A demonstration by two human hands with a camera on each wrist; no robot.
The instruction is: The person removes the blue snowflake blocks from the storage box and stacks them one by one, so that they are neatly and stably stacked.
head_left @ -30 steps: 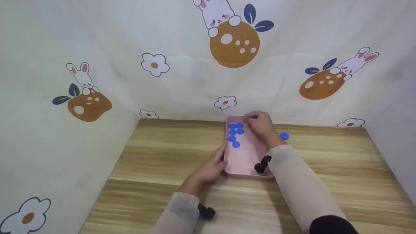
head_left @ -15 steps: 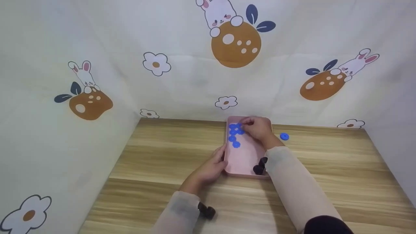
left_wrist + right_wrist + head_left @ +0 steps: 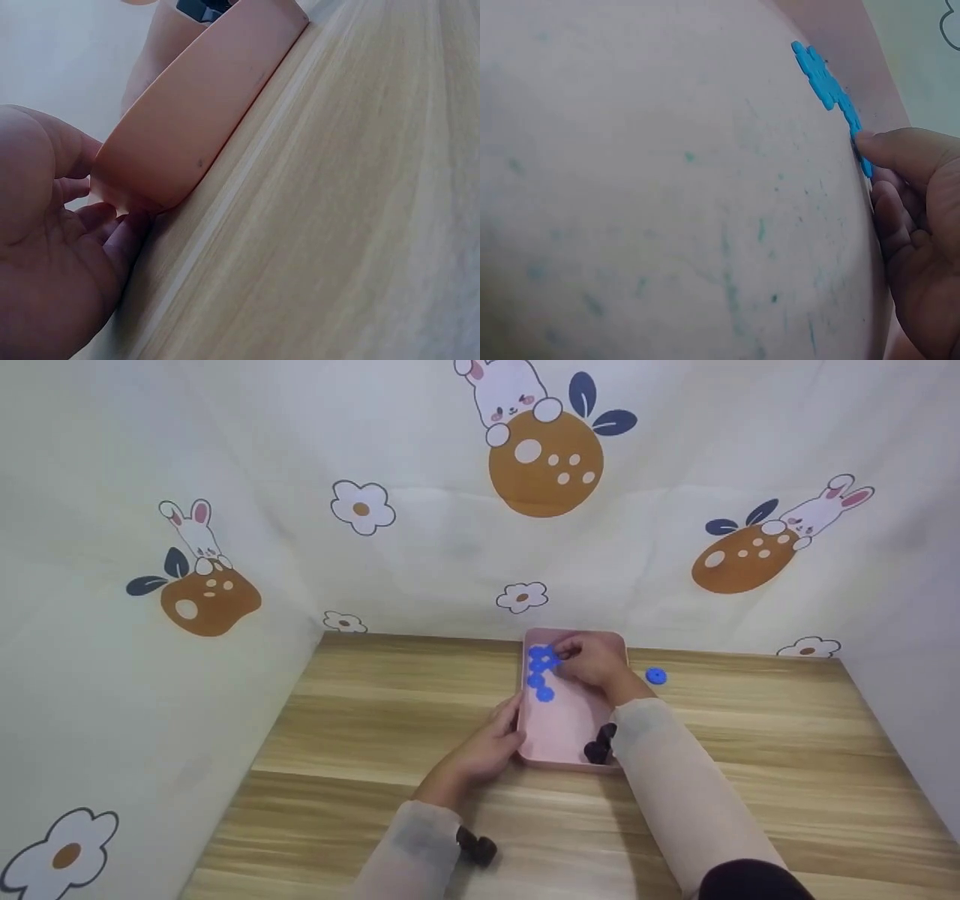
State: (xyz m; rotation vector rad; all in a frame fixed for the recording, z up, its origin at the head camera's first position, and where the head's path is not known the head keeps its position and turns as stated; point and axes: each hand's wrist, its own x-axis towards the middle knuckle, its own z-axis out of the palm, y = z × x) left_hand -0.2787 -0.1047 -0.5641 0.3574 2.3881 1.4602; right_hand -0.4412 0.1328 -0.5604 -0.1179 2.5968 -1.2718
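A shallow pink tray (image 3: 570,735) lies on the wooden table, with several flower-shaped blue discs (image 3: 535,680) joined in a cluster at its far left. My left hand (image 3: 489,746) holds the tray's left wall; in the left wrist view its fingers curl against a rounded corner. Over the tray's far part, my right hand (image 3: 596,662) pinches a blue disc (image 3: 867,166) at the cluster's right end, thumb on top and fingers curled beneath. The right fingers hide part of that disc in the head view. One loose blue disc (image 3: 656,676) lies on the table right of the tray.
A patterned cloth (image 3: 442,555) with rabbits and oranges rises behind the table (image 3: 375,712) and along both sides. The tray's far end lies close to it. Black wrist devices (image 3: 478,846) are worn on both sleeves.
My right hand has moved from the tray's far rim left and nearer, onto the disc cluster. The left hand and tray stay in place.
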